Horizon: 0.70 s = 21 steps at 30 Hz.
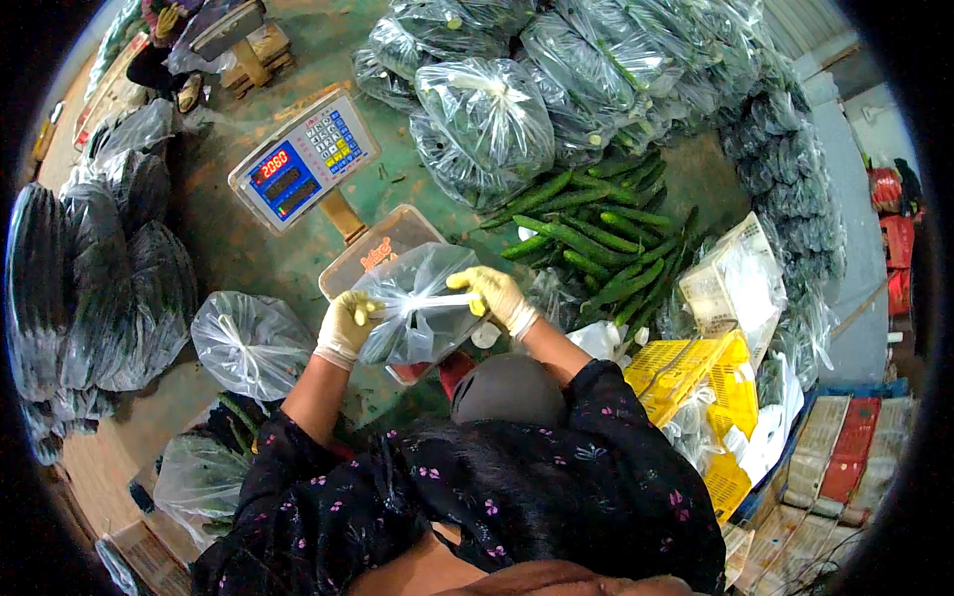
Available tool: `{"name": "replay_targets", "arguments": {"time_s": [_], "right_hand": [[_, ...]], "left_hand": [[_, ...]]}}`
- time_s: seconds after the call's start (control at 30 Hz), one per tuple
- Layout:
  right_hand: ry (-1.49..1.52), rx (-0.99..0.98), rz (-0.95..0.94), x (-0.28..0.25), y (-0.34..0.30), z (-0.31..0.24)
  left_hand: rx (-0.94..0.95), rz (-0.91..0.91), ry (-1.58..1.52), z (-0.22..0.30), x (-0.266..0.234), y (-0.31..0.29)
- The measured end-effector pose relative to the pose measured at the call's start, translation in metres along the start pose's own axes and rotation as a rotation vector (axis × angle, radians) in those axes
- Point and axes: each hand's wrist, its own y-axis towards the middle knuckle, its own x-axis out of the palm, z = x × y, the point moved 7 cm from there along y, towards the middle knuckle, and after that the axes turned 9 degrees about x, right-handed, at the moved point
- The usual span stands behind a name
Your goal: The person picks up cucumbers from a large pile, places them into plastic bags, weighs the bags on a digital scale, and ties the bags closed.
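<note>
A clear plastic bag (397,343) lies in front of me, partly over the near end of the scale's platform (343,268). A white tie strip (427,302) runs across its gathered neck. My left hand (344,330), in a pale yellow glove, is closed at the left side of the neck, its fingertips on the strip or the plastic; I cannot tell which. My right hand (505,300), gloved the same way, pinches the strip's right end. What the bag contains is hard to make out. Just right of the bag lies a heap of loose green cucumbers (606,233).
Beyond the platform stands the scale's display (303,159). Tied bags of cucumbers (487,119) are piled at the far side, with more bags (99,288) stacked left. A tied bag (250,343) sits near my left arm. Yellow crates (686,372) stand right. Another person (164,50) is far left.
</note>
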Motion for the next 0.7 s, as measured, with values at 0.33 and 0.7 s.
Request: {"name": "replay_targets", "arguments": {"time_s": [0.33, 0.7], "right_hand": [[0.681, 0.173, -0.4, 0.062, 0.026, -0.037], [0.211, 0.224, -0.5, 0.097, 0.031, -0.049]], "left_hand": [[-0.042, -0.452, 0.157, 0.012, 0.117, -0.031], [-0.028, -0.496, 0.476, 0.02, 0.12, -0.033]]}}
